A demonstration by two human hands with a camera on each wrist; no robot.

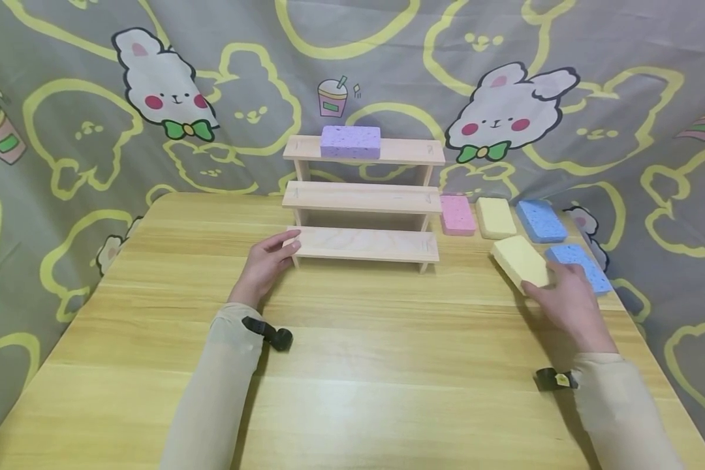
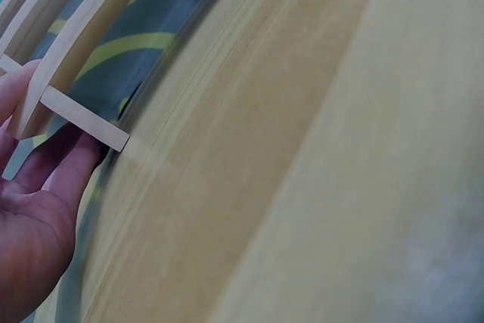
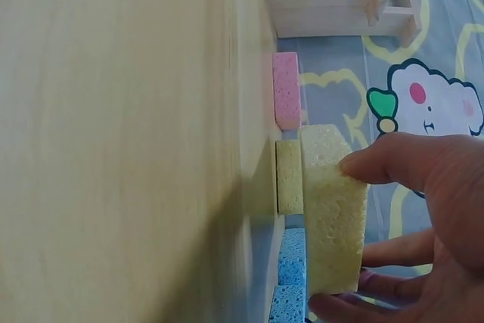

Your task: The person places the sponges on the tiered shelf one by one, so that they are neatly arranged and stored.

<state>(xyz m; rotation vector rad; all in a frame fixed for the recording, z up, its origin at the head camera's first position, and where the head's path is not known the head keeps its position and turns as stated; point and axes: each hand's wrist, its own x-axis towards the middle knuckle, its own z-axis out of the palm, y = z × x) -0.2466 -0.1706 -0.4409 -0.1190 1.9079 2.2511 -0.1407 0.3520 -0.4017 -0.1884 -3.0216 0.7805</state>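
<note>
My right hand [image 1: 570, 300] pinches a yellow sponge [image 1: 519, 261] between thumb and fingers. In the right wrist view the held sponge [image 3: 333, 213] appears tilted up, apart from the wooden table. My left hand [image 1: 264, 264] grips the left end of the lowest step of a three-tier wooden shelf [image 1: 361, 243]. The left wrist view has the thumb on one face of the step's board [image 2: 72, 28] and the fingers behind it, close to a leg [image 2: 87, 119]. On the top tier lies a purple sponge [image 1: 350, 141].
Right of the shelf lie a pink sponge [image 1: 458, 215], another yellow sponge [image 1: 496, 218] and a blue sponge [image 1: 542, 220]. A second blue sponge [image 1: 584, 267] lies nearer, partly behind my right hand. A patterned grey curtain [image 1: 241, 78] hangs behind the wooden table [image 1: 341, 378].
</note>
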